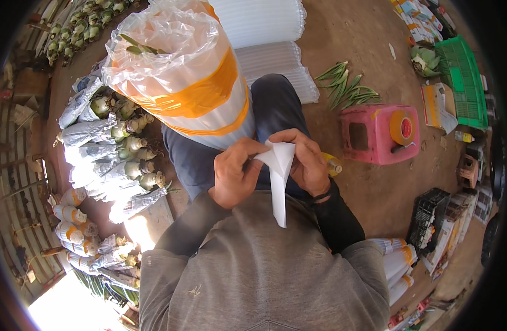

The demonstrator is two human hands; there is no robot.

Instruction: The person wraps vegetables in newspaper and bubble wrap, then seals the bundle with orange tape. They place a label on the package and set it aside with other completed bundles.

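My left hand and my right hand pinch a folded strip of white paper between them, over my lap. The strip's long end hangs down in front of my shirt. Against my left thigh leans a large plastic-wrapped roll, bound with orange tape; green leaf tips stick out of its top. Beyond my knee lie sheets of clear air-column packing.
Newspaper-wrapped plants lie in a row at left. At right stand a pink plastic container with a tape roll on it, cut green leaves, a green crate and a black crate.
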